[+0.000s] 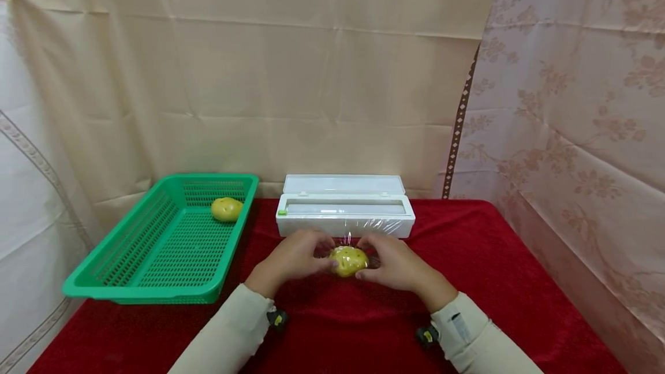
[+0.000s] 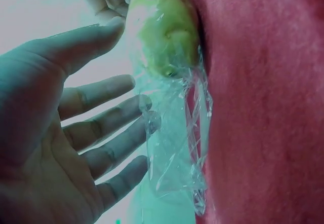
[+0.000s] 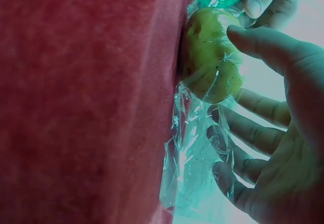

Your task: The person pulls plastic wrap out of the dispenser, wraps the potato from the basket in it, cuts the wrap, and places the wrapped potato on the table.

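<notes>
A yellow potato [image 1: 349, 261] in clear plastic wrap sits on the red cloth between the two hands. Loose wrap [image 2: 174, 138] stretches out from the potato's end beside the fingers in the left wrist view. My left hand [image 1: 298, 255] is at the potato's left, thumb near its side and fingers spread against the film. On the opposite side is my right hand [image 1: 396, 263], its thumb [image 3: 253, 44] by the potato and its fingertips behind more loose film [image 3: 195, 148]. Neither hand is curled round the potato.
Behind the hands stands a white cling film box [image 1: 345, 224], its lid [image 1: 344, 183] raised and film hanging over its front. A green basket [image 1: 142, 293] at the left holds another potato [image 1: 226, 209]. Red cloth [image 1: 467, 247] covers the table, with curtains [image 1: 312, 74] around it.
</notes>
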`<state>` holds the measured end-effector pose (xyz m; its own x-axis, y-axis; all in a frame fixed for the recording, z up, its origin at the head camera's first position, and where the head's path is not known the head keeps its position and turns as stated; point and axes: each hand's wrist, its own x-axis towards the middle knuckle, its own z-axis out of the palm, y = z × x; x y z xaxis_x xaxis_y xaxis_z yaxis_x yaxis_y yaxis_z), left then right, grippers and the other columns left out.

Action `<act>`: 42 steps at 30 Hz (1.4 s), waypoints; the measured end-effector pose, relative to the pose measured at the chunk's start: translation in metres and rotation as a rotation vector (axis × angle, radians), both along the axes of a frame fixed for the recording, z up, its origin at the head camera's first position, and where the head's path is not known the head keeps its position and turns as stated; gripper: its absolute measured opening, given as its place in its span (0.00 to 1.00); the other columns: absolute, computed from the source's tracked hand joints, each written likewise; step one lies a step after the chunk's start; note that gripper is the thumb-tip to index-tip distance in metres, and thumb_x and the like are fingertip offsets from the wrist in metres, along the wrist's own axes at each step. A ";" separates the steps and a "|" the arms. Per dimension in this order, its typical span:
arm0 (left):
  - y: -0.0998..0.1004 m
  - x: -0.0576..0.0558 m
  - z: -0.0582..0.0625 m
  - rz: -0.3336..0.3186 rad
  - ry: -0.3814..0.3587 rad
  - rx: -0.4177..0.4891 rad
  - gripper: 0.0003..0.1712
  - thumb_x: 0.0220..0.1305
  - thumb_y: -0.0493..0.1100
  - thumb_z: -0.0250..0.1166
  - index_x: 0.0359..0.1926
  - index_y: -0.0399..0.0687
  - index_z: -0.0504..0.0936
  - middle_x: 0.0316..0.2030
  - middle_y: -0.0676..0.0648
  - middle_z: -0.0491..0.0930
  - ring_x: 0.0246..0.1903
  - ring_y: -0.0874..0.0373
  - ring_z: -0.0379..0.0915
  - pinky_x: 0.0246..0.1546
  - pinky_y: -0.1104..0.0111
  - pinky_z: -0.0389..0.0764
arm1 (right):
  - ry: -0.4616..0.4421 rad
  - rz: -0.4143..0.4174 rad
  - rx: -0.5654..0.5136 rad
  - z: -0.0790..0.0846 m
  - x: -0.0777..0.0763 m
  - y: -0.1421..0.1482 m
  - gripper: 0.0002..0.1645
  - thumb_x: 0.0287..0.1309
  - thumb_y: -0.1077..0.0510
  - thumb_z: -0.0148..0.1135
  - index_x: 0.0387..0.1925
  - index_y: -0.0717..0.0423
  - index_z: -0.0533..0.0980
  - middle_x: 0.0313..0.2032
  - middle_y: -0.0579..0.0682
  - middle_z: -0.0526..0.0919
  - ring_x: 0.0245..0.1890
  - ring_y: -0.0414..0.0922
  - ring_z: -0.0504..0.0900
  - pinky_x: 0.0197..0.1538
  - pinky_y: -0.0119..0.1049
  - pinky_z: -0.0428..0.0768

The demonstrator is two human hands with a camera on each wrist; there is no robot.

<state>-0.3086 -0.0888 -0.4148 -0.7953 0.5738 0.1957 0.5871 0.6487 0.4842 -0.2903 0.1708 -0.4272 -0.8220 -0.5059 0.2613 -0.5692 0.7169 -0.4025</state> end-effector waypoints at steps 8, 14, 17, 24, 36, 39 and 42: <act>-0.007 -0.003 0.003 0.229 0.034 0.114 0.21 0.65 0.48 0.73 0.55 0.43 0.84 0.50 0.43 0.84 0.51 0.48 0.82 0.54 0.53 0.83 | -0.015 0.065 -0.066 0.011 -0.009 -0.010 0.28 0.53 0.47 0.79 0.50 0.56 0.80 0.44 0.51 0.86 0.47 0.49 0.83 0.52 0.46 0.81; -0.011 -0.012 0.003 0.391 0.171 0.185 0.23 0.61 0.46 0.75 0.55 0.45 0.82 0.47 0.44 0.83 0.48 0.50 0.80 0.51 0.55 0.82 | -0.041 0.061 -0.076 0.027 -0.021 -0.024 0.22 0.56 0.49 0.76 0.47 0.56 0.82 0.41 0.53 0.86 0.43 0.52 0.84 0.48 0.44 0.81; -0.014 -0.016 0.000 0.486 0.215 0.229 0.28 0.59 0.48 0.77 0.58 0.45 0.79 0.49 0.43 0.82 0.51 0.48 0.76 0.52 0.54 0.80 | -0.049 0.042 -0.061 0.034 -0.029 -0.033 0.21 0.58 0.49 0.75 0.47 0.57 0.83 0.41 0.52 0.86 0.43 0.50 0.84 0.49 0.43 0.81; -0.025 -0.027 -0.012 0.643 0.207 0.296 0.41 0.60 0.51 0.76 0.69 0.42 0.70 0.65 0.38 0.74 0.66 0.38 0.63 0.65 0.43 0.67 | -0.051 0.012 -0.036 0.052 -0.048 -0.057 0.11 0.61 0.55 0.71 0.43 0.54 0.85 0.34 0.46 0.85 0.35 0.41 0.81 0.43 0.40 0.81; -0.043 -0.045 -0.031 0.591 -0.120 0.620 0.35 0.73 0.44 0.64 0.75 0.44 0.65 0.68 0.35 0.74 0.66 0.42 0.72 0.68 0.48 0.71 | -0.059 -0.017 0.040 0.057 -0.081 -0.097 0.07 0.64 0.55 0.67 0.41 0.49 0.87 0.26 0.42 0.83 0.27 0.38 0.77 0.36 0.34 0.77; -0.046 -0.047 -0.034 0.578 -0.159 0.716 0.33 0.73 0.41 0.64 0.74 0.43 0.67 0.66 0.34 0.76 0.62 0.43 0.75 0.63 0.51 0.77 | -0.040 -0.049 0.032 0.057 -0.085 -0.108 0.07 0.64 0.54 0.68 0.40 0.47 0.87 0.27 0.42 0.83 0.27 0.39 0.77 0.35 0.34 0.76; -0.049 -0.049 -0.037 0.564 -0.178 0.784 0.32 0.72 0.39 0.66 0.73 0.43 0.68 0.63 0.33 0.78 0.58 0.43 0.79 0.56 0.59 0.81 | -0.023 -0.075 0.020 0.056 -0.089 -0.118 0.06 0.63 0.53 0.69 0.39 0.47 0.88 0.28 0.42 0.85 0.28 0.39 0.78 0.34 0.34 0.76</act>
<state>-0.3574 -0.1374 -0.4520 -0.9675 -0.1407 0.2102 0.1671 0.2682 0.9488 -0.3790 0.0525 -0.3710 -0.8637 -0.4473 0.2325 -0.5041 0.7655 -0.3999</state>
